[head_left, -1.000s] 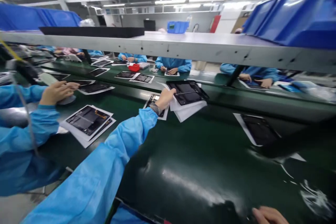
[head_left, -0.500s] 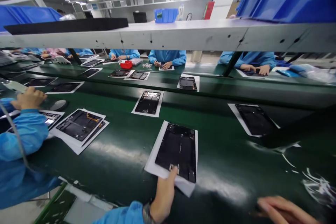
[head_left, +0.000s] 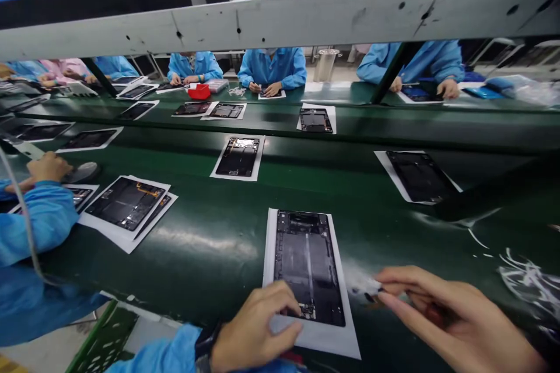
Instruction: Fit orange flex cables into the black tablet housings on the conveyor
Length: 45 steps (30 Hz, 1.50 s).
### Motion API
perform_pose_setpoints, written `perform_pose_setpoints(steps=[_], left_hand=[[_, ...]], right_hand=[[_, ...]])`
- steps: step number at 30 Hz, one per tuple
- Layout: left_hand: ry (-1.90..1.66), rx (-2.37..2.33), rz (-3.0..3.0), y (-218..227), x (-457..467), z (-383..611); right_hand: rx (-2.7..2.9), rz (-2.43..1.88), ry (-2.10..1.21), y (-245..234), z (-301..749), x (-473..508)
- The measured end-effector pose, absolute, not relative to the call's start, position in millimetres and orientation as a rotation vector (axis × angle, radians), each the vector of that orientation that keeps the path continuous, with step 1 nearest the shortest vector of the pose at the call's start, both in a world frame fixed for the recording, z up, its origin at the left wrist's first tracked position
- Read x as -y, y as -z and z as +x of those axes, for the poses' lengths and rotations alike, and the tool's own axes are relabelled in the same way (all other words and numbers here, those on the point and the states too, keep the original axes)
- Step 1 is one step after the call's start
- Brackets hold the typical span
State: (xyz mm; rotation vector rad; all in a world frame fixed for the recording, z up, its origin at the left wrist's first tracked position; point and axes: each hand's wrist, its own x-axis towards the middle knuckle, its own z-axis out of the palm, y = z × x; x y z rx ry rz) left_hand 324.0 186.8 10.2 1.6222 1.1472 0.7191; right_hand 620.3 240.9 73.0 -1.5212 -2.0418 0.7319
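An opened tablet housing, black with a pale strip down its middle, lies on a white paper sheet on the green bench. My left hand rests over its lower left corner, fingers bent and thumb apart, touching the sheet and the housing's edge. To the right of the housing, my right hand pinches a small dark piece between thumb and fingertips. A whitish blur beside those fingertips is too smeared to name.
Stacked tablet housings on paper lie left, near a co-worker's sleeve. Another housing sits ahead, one at right beside a dark post. White strips lie far right. A shelf beam crosses overhead; co-workers sit opposite.
The housing on its paper has turned straighter and shifted slightly right. My left hand has gone from gripping its lower edge to resting on the corner. My right hand has come up and inward.
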Motion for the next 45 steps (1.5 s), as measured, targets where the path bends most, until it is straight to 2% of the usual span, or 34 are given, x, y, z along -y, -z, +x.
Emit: perform_pose_setpoints(steps=[3, 6, 9, 14, 20, 28, 35, 39, 45], left_hand=[[-0.862, -1.106, 1.643, -26, -220, 330], [-0.809, -1.046, 1.534, -17, -240, 339], [-0.796, -1.195, 1.596, 5, -245, 341], [-0.708, -1.517, 2.116, 35, -244, 322], [-0.484, -1.611, 2.672, 38, -256, 310], [-0.177, -1.581, 2.853, 32, -276, 314], [-0.077, -1.466, 2.888, 27, -283, 314], [-0.108, -1.356, 2.93, 27, -285, 312], [-0.191, -1.365, 2.857, 29, -289, 309]], right_hand=[[2.174, -1.404, -0.989, -90, 586, -260], [2.174, -1.295, -1.162, -93, 550, -291], [2.071, -1.23, -1.28, -70, 524, -329], [2.089, -1.274, -1.365, -13, 499, -378], [2.294, -1.324, -1.21, 17, 476, -403], [2.347, -1.481, -1.155, 29, 463, -417], [2.346, -1.624, -1.132, 35, 462, -425], [2.326, -1.745, -1.095, 41, 465, -432], [2.358, -1.705, -1.077, 43, 469, -432]])
